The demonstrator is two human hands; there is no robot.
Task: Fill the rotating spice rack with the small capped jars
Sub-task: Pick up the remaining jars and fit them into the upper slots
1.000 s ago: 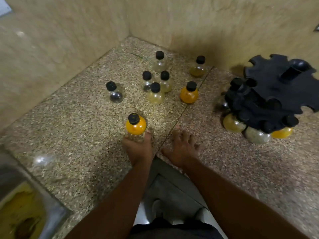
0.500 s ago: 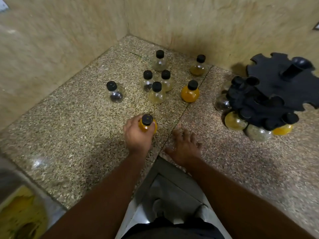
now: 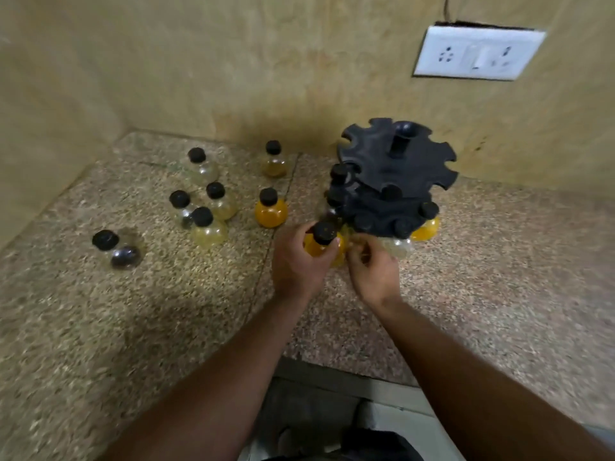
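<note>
A black two-tier spice rack (image 3: 397, 174) stands at the back right of the granite counter, with several jars hanging in its lower tier. My left hand (image 3: 296, 261) grips an orange jar with a black cap (image 3: 324, 242) just in front of the rack's lower tier. My right hand (image 3: 374, 269) is beside it, fingers curled at the jar and a clear jar (image 3: 397, 246) under the rack. Several more capped jars stand on the counter to the left, among them an orange one (image 3: 270, 209) and a clear one (image 3: 116, 249).
The speckled granite counter (image 3: 166, 311) meets beige walls at the back and left. A white socket plate (image 3: 477, 53) is on the wall above the rack. The counter's front edge runs under my forearms.
My left hand took the orange jar off the counter and carried it right to the rack. My right hand lifted from the counter edge and came up to the jar. The view swung right.
</note>
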